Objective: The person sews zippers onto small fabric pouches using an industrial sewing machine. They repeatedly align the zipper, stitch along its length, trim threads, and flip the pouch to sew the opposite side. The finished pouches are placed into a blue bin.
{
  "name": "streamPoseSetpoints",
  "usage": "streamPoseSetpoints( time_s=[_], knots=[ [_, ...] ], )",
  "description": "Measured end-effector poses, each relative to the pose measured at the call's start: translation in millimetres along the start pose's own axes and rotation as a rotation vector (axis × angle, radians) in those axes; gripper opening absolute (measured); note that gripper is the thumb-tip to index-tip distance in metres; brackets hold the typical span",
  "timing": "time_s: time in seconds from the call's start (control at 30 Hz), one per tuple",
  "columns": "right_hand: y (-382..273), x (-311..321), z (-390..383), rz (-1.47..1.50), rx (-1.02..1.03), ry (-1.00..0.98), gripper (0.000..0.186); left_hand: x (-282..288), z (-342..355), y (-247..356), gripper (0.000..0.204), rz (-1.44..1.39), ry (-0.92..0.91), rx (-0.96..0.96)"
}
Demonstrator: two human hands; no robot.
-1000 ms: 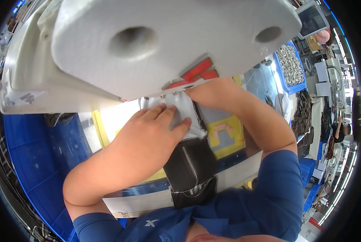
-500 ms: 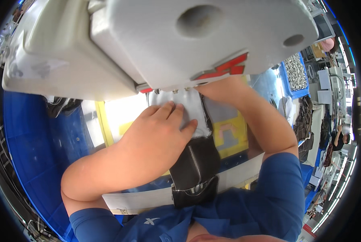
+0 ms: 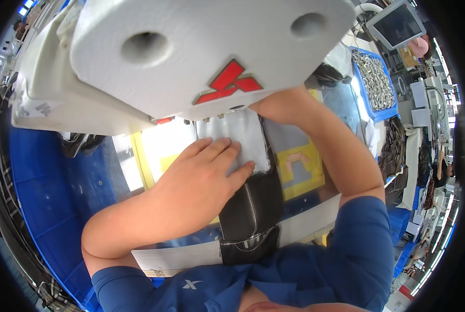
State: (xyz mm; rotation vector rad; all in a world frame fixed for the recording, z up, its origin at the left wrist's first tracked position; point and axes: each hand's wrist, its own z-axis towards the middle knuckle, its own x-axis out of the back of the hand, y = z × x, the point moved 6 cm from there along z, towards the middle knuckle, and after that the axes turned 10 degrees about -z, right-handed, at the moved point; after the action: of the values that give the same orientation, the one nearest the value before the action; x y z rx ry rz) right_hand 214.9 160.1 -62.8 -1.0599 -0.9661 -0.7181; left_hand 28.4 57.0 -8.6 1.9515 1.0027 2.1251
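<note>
Under the head of a white industrial sewing machine (image 3: 154, 88) lies a black fabric piece (image 3: 248, 205) with a zipper-like seam running down it. Its far part is covered by a pale grey-white panel (image 3: 250, 140) with a frayed edge. Spread flat on that panel, my left hand (image 3: 201, 177) presses with fingers apart. My right hand (image 3: 279, 106) reaches to the panel's far right corner, and the machine head covers its fingers. The fabric's near end hangs over the table edge toward my body.
A blue bin (image 3: 50, 192) stands at the left with dark pieces by it. At the right are a blue tray (image 3: 394, 106) of metal rings or clips and a pile of dark fabric (image 3: 392, 151). A monitor (image 3: 396, 23) stands farther back. Yellow tape (image 3: 297, 188) marks the work plate.
The view has shifted, so the machine head appears farther left and more of the right side shows. Both hands keep nearly the same places on the fabric.
</note>
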Motion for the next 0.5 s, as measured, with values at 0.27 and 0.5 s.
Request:
streamPoseSetpoints(
  time_s=[0.27, 0.5],
  knots=[
    [-19, 29, -13, 0.164, -0.113, -0.196, 0.029, 7, -20, 44, 0.053, -0.136, 0.225, -0.111],
    [-91, 68, -71, -0.091, 0.459, -0.387, 0.054, -79, -120, 100, 0.043, -0.021, 0.325, -0.261]
  ],
)
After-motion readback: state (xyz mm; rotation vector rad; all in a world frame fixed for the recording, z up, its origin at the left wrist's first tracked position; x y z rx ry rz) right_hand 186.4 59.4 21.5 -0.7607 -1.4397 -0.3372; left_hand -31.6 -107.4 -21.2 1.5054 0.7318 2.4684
